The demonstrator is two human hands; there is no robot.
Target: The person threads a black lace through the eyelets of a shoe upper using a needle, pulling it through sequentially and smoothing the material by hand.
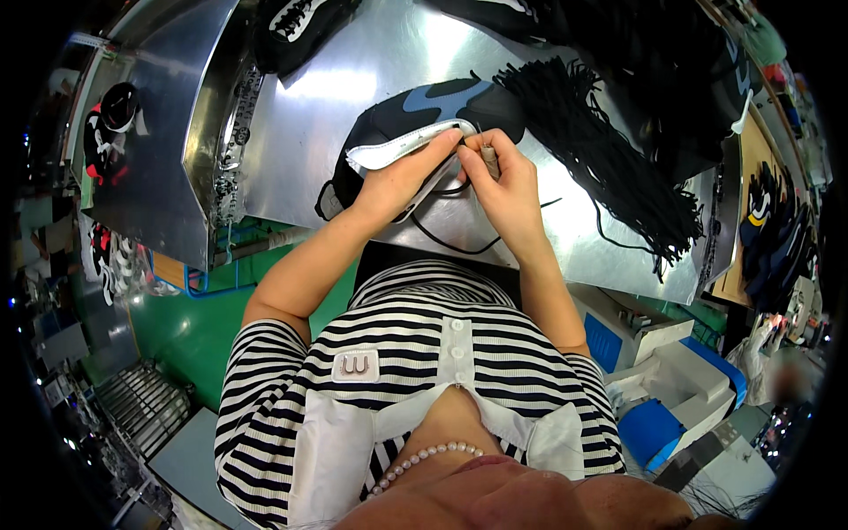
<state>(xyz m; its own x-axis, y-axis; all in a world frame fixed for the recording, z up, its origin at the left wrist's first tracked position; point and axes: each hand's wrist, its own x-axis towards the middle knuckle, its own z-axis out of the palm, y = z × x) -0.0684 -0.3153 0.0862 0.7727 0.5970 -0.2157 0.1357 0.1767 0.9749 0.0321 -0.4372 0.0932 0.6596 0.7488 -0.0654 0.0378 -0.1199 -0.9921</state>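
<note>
A black shoe upper point(382, 124) with blue-grey shapes and a white edge strip lies tilted over the metal table in front of me. My left hand point(396, 189) is closed on it, thumb pressed along the white edge. Close beside that thumb, the fingertips of my right hand point(512, 184) are pinched together at the upper's edge. They appear to hold a black shoelace point(442, 246), which loops down onto the table below my hands. A tan band or small tool point(489, 161) shows at the right fingers; I cannot tell which. The fingertips partly hide the pinched spot.
A thick bundle of black shoelaces point(609, 163) lies right of the upper. More black shoe uppers point(305, 31) sit along the table's far side. The metal table point(291, 132) has a raised panel at its left. Grey bins with blue parts point(680, 380) stand low on the right.
</note>
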